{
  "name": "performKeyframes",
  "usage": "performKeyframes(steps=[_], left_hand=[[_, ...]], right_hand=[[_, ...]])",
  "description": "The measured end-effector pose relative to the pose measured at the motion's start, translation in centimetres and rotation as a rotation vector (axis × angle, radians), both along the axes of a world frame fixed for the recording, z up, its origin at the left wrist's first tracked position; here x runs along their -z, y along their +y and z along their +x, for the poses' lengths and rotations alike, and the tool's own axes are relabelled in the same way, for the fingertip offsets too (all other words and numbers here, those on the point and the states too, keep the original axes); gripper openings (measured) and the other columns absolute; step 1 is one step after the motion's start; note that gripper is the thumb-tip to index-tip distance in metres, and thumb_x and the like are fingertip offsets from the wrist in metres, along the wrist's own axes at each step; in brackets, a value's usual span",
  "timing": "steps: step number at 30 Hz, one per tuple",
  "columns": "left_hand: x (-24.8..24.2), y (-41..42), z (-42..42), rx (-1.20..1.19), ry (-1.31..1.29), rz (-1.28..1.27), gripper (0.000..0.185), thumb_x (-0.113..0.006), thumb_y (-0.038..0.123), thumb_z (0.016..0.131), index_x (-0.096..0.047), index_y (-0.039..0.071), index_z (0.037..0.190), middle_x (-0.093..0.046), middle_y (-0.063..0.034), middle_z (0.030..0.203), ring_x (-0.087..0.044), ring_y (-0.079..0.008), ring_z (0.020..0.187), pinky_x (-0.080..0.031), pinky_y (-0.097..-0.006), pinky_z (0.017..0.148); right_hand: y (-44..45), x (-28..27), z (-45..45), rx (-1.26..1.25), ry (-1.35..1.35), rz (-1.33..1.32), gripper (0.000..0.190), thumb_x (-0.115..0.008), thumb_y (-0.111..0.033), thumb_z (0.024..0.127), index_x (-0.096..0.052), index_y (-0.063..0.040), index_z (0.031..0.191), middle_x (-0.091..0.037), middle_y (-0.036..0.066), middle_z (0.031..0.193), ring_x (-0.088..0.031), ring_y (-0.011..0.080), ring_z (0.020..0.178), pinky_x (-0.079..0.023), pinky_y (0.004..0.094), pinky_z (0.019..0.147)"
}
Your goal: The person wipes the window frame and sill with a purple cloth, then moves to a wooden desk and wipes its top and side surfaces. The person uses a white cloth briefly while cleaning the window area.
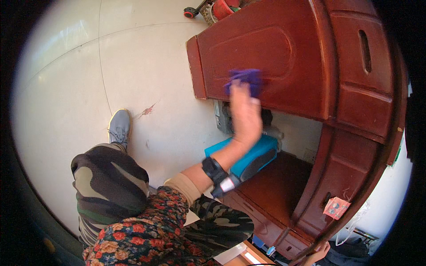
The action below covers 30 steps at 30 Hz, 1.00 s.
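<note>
My left hand presses a purple cloth against the carved side panel of a reddish-brown wooden desk. Hand and cloth are both blurred. A black strap with a small device sits around the left wrist, below a rolled floral sleeve. At the bottom right, my right hand is at the desk's curved edge. It is partly hidden by that edge and cut off by the dark rim of the view, so its grip is unclear.
Under the desk, a teal box-shaped object stands near a grey device. A pink sticker or tag is on a drawer front. A red container and a caster wheel are beyond the panel. My shoe rests on pale floor tiles.
</note>
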State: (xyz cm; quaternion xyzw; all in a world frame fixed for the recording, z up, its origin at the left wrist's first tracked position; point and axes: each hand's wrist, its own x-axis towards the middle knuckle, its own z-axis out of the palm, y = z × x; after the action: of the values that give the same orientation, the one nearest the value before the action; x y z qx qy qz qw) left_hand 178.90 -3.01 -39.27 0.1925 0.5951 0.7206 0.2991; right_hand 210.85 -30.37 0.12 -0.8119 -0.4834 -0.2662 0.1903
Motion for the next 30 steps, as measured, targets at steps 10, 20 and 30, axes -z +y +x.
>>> performKeyframes(steps=[10, 20, 30], left_hand=[[-0.9, 3.8, -5.1, 0.002, 0.375, 0.308, 0.052, -0.052, 0.017, 0.09, -0.045, 0.003, 0.14, -0.034, -0.0251, 0.15, -0.03, -0.0431, 0.14, -0.019, -0.0537, 0.115], [14.2, 9.7, -8.6, -0.16, -0.06, -0.11, 0.048, -0.048, 0.018, 0.096, -0.043, -0.007, 0.136, -0.042, -0.0293, 0.142, -0.039, -0.0444, 0.131, -0.029, -0.0444, 0.113], [-7.2, 9.0, -9.1, -0.111, 0.298, 0.471, 0.059, -0.07, 0.027, 0.077, -0.056, 0.007, 0.13, -0.041, -0.0239, 0.145, -0.034, -0.0432, 0.137, -0.021, -0.057, 0.112]], right_hand=[[-0.6, -0.2, 0.3, -0.015, -0.228, -0.145, 0.032, -0.059, -0.027, 0.089, -0.07, 0.0, 0.102, -0.067, 0.019, 0.101, -0.063, 0.0318, 0.087, -0.05, 0.0401, 0.08], [-1.3, -1.0, 2.0, 0.014, -0.315, -0.264, 0.042, -0.053, -0.038, 0.093, -0.07, -0.001, 0.105, -0.065, 0.019, 0.105, -0.063, 0.0371, 0.093, -0.052, 0.0428, 0.078], [-1.2, -1.1, 0.2, -0.124, -0.633, -0.435, 0.036, -0.058, -0.031, 0.09, -0.069, 0.0, 0.105, -0.065, 0.02, 0.105, -0.062, 0.0344, 0.093, -0.051, 0.0403, 0.081]])
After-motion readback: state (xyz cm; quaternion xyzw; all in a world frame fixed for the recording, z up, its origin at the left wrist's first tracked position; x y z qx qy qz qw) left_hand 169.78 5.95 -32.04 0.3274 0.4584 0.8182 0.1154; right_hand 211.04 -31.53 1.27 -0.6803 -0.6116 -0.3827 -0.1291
